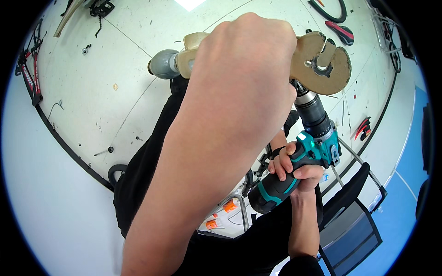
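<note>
My left hand (pixel 248 55) is closed in a fist, back upward, around a tan part. One end of that part shows as a thick slotted round plate (pixel 338 76) with chipped edges, right of the fist. On the other side it ends in a grey rounded piece (pixel 163 64). The middle is hidden inside my fist. Lower right, my right hand (pixel 304 172) wraps round the handle of a teal and black cordless drill (pixel 317 122). The drill's chuck points up toward the slotted plate's lower edge. The fist and plate hide the chuck's tip, so contact cannot be told.
A red and black saddle (pixel 340 33) and a curved black tube (pixel 331 16) lie far right. A red bicycle frame (pixel 30 76) stands far left, a pedal (pixel 102 8) lies at the back. A metal-framed chair (pixel 352 239) stands near right. Orange containers (pixel 230 205) sit below my forearm.
</note>
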`<move>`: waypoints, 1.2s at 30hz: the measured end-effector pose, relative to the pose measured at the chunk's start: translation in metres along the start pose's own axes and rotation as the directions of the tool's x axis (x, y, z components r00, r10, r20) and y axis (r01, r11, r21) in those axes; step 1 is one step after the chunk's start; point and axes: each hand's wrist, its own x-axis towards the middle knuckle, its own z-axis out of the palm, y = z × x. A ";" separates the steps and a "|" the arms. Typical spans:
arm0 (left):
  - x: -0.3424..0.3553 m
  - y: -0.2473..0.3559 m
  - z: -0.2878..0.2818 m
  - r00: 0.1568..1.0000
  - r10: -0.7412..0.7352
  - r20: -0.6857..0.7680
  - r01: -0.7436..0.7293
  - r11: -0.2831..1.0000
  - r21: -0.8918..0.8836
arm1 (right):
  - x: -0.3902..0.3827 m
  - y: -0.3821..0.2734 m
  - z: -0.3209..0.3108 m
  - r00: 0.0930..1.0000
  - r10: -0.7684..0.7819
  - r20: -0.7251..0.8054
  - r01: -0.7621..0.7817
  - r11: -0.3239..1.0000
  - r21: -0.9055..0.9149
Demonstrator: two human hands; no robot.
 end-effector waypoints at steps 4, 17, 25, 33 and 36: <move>0.003 0.009 -0.022 0.999 0.002 -0.043 0.000 1.000 0.031 | 0.000 -0.004 0.013 0.990 0.026 0.136 -0.040 0.994 0.102; 0.007 0.018 0.003 0.999 -0.032 -0.006 0.032 0.999 0.010 | -0.002 -0.004 -0.009 0.956 0.000 0.295 -0.108 0.931 0.349; 0.007 0.016 0.006 0.996 -0.083 -0.007 0.082 0.988 -0.128 | -0.005 -0.009 -0.010 0.967 -0.003 0.254 -0.080 0.945 0.316; 0.007 0.016 0.009 0.997 -0.068 -0.039 0.064 0.994 -0.092 | -0.007 -0.009 -0.009 0.964 0.001 0.267 -0.091 0.942 0.322; 0.007 0.016 0.010 0.998 -0.049 -0.039 0.046 0.995 -0.083 | -0.006 -0.011 -0.010 0.974 -0.003 0.226 -0.059 0.962 0.266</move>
